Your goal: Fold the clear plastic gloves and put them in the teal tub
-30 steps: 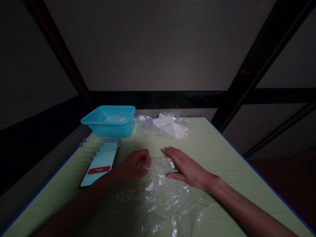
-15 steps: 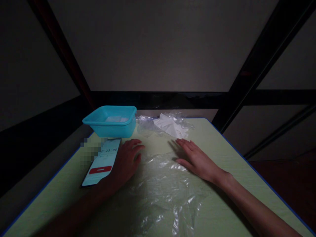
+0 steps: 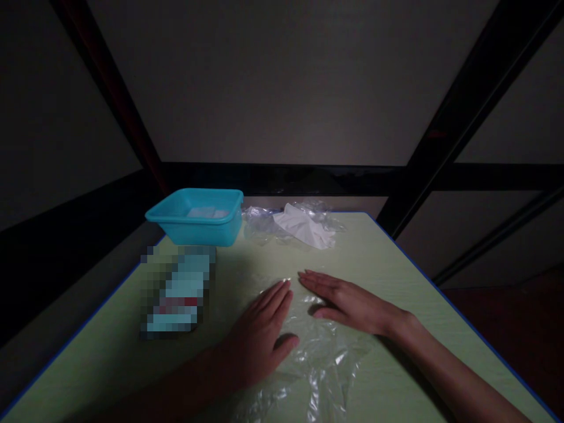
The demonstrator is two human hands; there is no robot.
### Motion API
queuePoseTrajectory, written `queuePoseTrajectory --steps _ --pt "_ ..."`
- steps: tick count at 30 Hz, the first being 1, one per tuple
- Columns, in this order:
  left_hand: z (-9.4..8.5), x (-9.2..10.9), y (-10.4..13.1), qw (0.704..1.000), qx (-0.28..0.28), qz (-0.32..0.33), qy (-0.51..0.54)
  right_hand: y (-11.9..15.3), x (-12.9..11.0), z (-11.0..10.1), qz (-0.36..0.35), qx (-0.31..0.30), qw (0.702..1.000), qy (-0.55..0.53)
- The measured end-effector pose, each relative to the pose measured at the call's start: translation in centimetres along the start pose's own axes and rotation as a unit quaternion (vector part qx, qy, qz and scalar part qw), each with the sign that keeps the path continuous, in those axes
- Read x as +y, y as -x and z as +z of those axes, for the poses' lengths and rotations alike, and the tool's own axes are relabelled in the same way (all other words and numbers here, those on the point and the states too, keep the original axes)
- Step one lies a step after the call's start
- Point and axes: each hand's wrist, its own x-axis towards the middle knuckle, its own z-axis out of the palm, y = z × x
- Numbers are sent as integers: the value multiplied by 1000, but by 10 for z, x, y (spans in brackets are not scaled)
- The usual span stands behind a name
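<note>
A clear plastic bag (image 3: 321,352) lies crinkled on the table in front of me. My left hand (image 3: 268,329) rests palm down over its left side, fingers stretched out and thumb apart. At the bag's upper right is my right hand (image 3: 343,296), also palm down, its fingers extended toward the left and its thumb apart. The fingertips of both hands come close together without meeting. Neither hand grips anything.
A blue plastic basket (image 3: 198,229) with white items inside stands at the back left. Below it lies a phone (image 3: 183,288), blurred out. Pleated white paper (image 3: 304,226) rests on more clear plastic (image 3: 259,223) at the table's (image 3: 396,276) far edge.
My left hand has moved right and toward me, from beside the phone onto the plastic bag. My right hand has shifted slightly left and nearer, its fingers flatter.
</note>
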Motion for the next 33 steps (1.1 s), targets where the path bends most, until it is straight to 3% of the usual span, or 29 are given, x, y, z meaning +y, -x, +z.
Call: queuePoseTrajectory --steps 12,20,27,30,33 --pt "-11 -1 -5 995 -66 -23 -68 4 6 4 73 -83 993 28" --pt "-28 -21 -14 988 -108 -8 -114 5 11 9 110 -65 989 73" --pt "-37 -51 -9 988 -51 1 -148 7 15 4 136 -5 986 95" --pt "-40 -42 -4 991 16 56 -120 7 14 -6 123 52 988 77" --pt "-37 -16 1 990 41 132 -42 5 6 -12 71 96 993 15"
